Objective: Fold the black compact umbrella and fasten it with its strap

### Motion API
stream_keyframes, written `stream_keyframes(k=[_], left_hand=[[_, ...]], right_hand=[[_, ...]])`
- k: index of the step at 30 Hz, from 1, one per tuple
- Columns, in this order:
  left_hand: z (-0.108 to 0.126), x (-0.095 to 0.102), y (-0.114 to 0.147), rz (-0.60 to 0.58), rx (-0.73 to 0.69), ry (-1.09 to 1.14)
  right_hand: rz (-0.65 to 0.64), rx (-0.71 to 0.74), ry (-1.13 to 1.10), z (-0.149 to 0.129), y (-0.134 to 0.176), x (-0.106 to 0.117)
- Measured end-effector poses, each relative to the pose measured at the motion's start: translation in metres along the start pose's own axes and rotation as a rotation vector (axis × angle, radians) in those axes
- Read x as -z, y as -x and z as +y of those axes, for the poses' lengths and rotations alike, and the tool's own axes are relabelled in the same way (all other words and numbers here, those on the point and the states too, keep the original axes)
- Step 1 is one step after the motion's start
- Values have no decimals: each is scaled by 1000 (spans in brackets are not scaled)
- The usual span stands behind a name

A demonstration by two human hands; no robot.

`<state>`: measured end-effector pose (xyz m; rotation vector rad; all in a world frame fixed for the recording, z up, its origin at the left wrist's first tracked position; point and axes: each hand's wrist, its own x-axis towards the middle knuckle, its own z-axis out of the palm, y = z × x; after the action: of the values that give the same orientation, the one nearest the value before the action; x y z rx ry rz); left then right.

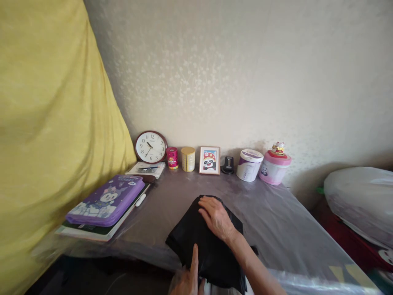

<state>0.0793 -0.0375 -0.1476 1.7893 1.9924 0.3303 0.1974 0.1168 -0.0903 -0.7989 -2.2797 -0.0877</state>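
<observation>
A black folded piece of thin material [211,254], with pointed corners and layered edges, lies at the near side of the table. Its exact kind is not clear. My right hand [216,217] rests flat across its upper part, fingers stretched out and pointing to the left. At its near edge is my left hand [188,278], partly cut off by the bottom of the view. The left index finger is straight and touches the black material; the other left fingers are mostly hidden. A small dark tab sticks out beside my right forearm.
A plastic-covered table [264,213] stands against the wall. Along its back are a round clock [151,146], a pink tin [172,158], a yellow-lidded can [188,159], a panda picture frame [209,160] and two tubs. A purple case [106,200] lies on books at left.
</observation>
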Motion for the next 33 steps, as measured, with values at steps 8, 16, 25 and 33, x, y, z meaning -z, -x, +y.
stream_keyframes(k=[8,16,25,33], left_hand=[[7,11,4,-110,24,-6],[-3,1,2,-39,-62,-53],[-9,-5,1,-39,-77,-14],[-14,-7,1,0,-123,1]], right_hand=[[72,-83,49,20,12,4],[174,-211,74,55,91,62],[34,-142,164,29,158,58],[27,-129,59,4,161,54]])
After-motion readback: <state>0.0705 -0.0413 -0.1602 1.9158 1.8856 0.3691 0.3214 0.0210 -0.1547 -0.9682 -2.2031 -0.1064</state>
